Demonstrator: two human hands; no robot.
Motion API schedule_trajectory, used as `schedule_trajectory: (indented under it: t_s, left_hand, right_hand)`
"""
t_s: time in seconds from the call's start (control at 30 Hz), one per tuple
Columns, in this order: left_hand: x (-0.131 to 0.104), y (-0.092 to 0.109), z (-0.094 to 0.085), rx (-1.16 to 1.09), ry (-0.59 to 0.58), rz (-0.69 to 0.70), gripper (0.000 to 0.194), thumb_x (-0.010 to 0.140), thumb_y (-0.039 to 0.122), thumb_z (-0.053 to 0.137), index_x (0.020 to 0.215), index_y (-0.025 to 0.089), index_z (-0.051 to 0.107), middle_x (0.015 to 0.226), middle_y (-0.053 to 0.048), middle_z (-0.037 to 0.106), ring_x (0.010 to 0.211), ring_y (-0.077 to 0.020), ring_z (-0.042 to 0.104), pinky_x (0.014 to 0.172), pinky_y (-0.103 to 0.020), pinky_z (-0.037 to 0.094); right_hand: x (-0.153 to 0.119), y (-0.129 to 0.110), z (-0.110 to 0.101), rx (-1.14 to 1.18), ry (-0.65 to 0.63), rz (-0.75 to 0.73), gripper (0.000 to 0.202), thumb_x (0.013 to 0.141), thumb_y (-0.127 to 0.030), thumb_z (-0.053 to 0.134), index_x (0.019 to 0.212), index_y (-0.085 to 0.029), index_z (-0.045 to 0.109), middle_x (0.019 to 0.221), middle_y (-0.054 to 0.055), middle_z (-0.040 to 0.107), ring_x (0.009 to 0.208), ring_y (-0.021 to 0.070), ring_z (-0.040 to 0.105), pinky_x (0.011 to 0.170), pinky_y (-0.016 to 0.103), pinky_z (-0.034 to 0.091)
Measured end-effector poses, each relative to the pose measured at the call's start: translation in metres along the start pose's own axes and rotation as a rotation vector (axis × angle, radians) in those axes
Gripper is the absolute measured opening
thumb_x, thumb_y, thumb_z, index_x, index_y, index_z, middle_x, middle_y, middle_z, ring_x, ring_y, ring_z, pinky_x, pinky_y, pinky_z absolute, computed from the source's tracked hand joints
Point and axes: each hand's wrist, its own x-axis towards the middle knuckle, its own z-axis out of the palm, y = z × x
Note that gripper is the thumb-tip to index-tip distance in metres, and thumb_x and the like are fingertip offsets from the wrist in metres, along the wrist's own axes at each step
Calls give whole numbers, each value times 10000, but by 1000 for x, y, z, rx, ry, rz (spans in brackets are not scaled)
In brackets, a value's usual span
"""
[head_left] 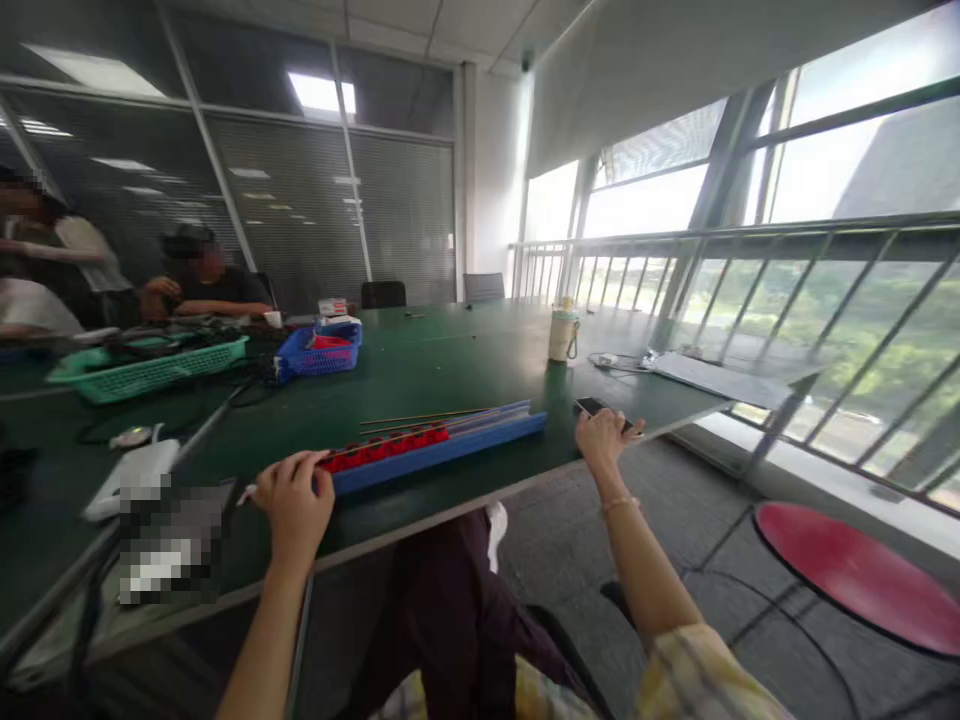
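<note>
Green table (465, 350) across your frame, long blue trough (459, 449) at centre, red pieces (386, 450) along its left half, your left hand (295, 500) at centre left, curled at the trough's end, your right hand (601, 441) at centre right, over a dark phone (590, 405), both grips impossible to tell

Yellow plaid sleeve (701, 670) with greyish stripes, dark plum trousers (442, 600), white shoe (496, 535), thin bracelet (619, 503) around right wrist (615, 484)

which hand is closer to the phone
Right: the right hand is on the phone; the left hand is far to its left, at the left end of the blue tray.
</note>
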Motion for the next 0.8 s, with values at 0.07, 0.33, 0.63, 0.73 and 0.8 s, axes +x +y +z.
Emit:
schedule_trajectory:
  t_s: [0.07,0.33,0.63,0.73,0.8]
  left_hand:
    - [0,0,0,-4,-13,-20,304,889,236,462,985,196,747,1036,-84,697,1021,-266,519,976,-435,389]
    - [-2,-1,2,-2,-27,-51,295,893,244,471,1012,211,740,1078,-84,688,1079,-295,483,949,-474,376]
    - [-3,-2,-2,4,-46,-72,300,894,243,471,1019,208,742,1087,-86,685,1103,-301,473,942,-478,367]
    - [-2,-1,-2,4,-41,-67,304,902,247,464,1025,216,739,1086,-79,684,1100,-299,473,943,-477,364]
    - [-2,0,-1,3,-46,-56,306,907,252,460,1031,220,737,1082,-76,683,1092,-298,472,938,-478,365]
  right_hand:
    - [-2,3,-2,-7,-18,-34,411,883,-344,436,1091,-29,600,1135,292,651,1395,374,337,1141,636,80]
    - [-16,-14,-18,45,13,-94,353,878,-292,483,1114,-41,561,1125,273,632,1356,406,343,1118,666,131]
    - [-74,-126,-56,552,22,-605,332,1014,-318,369,1214,-158,580,1204,160,579,1126,269,502,1002,433,421]
    - [-92,-151,-55,547,-70,-726,366,1012,-359,412,1287,-178,573,1306,159,529,1203,281,460,1052,453,393]
    - [-99,-158,-53,509,-136,-805,375,1004,-380,441,1305,-206,581,1362,156,488,1236,294,436,1069,476,379]
